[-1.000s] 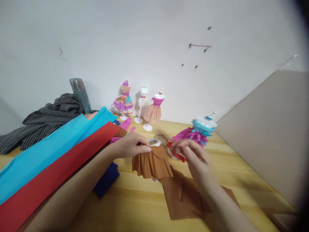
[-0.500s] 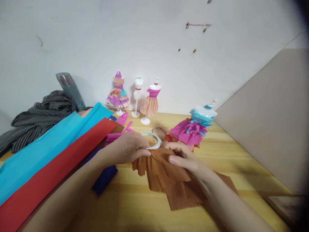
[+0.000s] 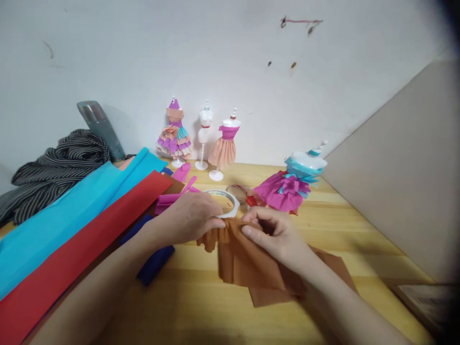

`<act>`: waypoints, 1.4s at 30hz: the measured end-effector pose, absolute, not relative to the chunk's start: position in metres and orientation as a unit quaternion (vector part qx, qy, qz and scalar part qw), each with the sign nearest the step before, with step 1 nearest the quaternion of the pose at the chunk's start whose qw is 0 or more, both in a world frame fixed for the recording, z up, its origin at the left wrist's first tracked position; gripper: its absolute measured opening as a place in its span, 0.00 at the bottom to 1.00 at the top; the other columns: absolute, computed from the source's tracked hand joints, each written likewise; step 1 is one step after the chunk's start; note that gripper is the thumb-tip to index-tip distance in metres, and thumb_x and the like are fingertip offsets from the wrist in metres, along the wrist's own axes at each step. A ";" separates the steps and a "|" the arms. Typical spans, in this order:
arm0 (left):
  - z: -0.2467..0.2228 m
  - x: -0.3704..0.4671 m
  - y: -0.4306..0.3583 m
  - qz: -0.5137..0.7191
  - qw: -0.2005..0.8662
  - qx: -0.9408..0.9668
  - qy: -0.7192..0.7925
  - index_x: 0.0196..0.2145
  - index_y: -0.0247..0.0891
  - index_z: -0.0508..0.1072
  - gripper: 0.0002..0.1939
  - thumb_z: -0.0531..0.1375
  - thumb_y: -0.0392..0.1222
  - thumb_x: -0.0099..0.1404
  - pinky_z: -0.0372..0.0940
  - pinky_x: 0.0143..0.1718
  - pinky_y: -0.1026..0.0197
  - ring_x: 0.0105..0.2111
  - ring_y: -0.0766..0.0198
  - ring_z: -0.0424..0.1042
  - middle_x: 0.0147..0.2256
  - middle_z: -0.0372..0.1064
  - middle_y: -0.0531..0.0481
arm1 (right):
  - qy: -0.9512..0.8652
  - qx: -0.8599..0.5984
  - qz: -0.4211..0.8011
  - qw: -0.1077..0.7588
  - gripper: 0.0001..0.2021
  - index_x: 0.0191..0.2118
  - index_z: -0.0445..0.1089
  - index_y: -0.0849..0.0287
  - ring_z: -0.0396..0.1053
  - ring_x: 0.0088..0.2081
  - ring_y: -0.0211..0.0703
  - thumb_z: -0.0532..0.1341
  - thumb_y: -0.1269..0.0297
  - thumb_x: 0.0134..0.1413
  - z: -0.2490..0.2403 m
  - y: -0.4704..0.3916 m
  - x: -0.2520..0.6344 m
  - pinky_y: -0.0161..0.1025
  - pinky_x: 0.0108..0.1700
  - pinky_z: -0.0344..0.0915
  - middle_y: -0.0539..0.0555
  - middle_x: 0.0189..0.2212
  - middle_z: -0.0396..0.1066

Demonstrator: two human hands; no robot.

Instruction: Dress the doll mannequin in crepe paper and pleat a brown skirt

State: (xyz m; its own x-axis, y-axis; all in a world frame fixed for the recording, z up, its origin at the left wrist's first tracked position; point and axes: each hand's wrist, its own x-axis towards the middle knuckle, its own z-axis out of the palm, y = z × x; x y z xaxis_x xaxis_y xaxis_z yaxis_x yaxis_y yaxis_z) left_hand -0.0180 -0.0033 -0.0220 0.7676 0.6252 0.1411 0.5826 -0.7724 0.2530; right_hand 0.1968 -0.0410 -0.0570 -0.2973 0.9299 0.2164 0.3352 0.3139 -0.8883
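A strip of brown crepe paper hangs between my two hands, its upper edge gathered into folds at the left. My left hand pinches the gathered part between thumb and fingers. Close by, my right hand grips the same top edge, thumb in front and fingers curled behind. The strip's far end lies on the table beneath my right forearm. Just behind my hands is a white roll of tape, partly covered by my left hand; whether the hand touches it, I cannot tell.
Small dress-form mannequins stand by the wall: one in a ruffled dress, one bare, one in a peach skirt. A larger one with a magenta skirt leans right. Red paper, blue paper and a striped cloth lie left.
My right hand has shifted slightly left along the brown paper's top edge, its thumb now closer to my left hand. The paper between them hangs smoother. The view has tilted a little downward.
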 end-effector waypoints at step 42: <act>-0.033 -0.010 -0.007 0.115 0.106 0.947 0.282 0.25 0.34 0.68 0.14 0.56 0.40 0.68 0.57 0.31 0.64 0.29 0.63 0.68 0.25 0.69 0.50 | -0.723 -0.492 0.259 0.410 0.14 0.18 0.59 0.58 0.51 0.20 0.32 0.61 0.64 0.50 -0.069 -0.040 0.187 0.34 0.23 0.48 0.46 0.16 0.56</act>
